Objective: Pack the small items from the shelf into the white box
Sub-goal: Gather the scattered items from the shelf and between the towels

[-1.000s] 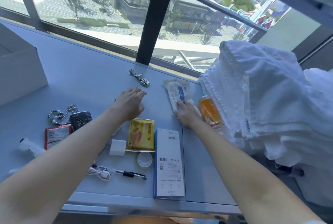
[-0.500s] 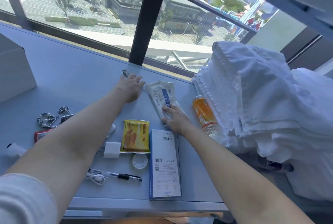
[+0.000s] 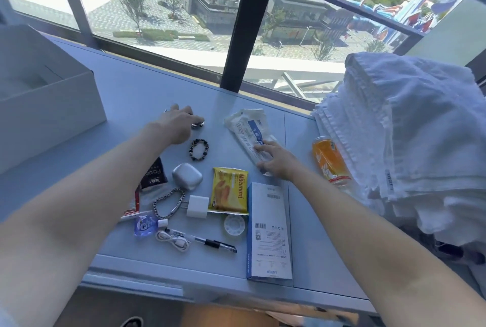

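Reaching forward, your left hand (image 3: 176, 126) curls its fingers over a small metal clip (image 3: 197, 124) on the shelf (image 3: 136, 95), though a closed pinch cannot be confirmed. Left of that hand stands the open white box (image 3: 50, 113). Your right hand (image 3: 274, 159) presses flat, fingers spread, on a clear packet (image 3: 249, 132). Between both hands lies a bead bracelet (image 3: 199, 149).

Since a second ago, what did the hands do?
The left hand reached forward from near the yellow snack packet and closed over the small metal clip by the window. The right hand stayed on the white plastic pouch. Nothing else moved.
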Available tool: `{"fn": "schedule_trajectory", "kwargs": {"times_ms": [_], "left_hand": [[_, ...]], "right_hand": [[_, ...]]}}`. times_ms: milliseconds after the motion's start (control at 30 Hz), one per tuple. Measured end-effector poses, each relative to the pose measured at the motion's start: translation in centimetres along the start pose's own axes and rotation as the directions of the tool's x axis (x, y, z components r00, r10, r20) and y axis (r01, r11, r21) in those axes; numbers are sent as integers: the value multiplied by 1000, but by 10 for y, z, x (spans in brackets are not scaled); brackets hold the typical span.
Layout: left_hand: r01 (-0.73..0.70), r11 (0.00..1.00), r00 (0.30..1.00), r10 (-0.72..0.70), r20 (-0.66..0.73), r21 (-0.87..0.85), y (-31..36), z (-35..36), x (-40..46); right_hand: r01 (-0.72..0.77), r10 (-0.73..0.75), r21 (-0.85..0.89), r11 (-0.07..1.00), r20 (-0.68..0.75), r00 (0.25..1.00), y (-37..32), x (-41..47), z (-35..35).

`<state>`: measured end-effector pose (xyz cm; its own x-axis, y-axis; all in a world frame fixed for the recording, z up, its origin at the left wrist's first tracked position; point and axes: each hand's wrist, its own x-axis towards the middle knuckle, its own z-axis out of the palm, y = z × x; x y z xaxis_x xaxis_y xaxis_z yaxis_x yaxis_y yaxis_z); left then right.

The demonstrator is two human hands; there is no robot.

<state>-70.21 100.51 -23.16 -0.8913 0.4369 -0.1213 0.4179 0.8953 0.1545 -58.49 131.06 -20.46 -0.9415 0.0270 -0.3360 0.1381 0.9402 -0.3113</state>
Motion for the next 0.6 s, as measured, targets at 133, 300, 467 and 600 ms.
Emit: {"fn": "schedule_trajectory", "kwargs": {"times_ms": [133,300,467,600], "left_hand": [[52,998,999,-52,8,-19,-26,3,-31],[89,996,996,-89,-12,-19,-42,5,-67],[87,994,996,-89,-27,-61,-53,5,-98],[53,991,996,-62,-70,-125,-60,13,-117]], "right_hand": [[104,-105,12,994,39,994,-46,19,8],[228,-228,22,973,37,973,-94,31,24],[285,-286,23,958,45,957,-112,30,33],[314,-315,21,949,54,948,-112,27,36]]}}
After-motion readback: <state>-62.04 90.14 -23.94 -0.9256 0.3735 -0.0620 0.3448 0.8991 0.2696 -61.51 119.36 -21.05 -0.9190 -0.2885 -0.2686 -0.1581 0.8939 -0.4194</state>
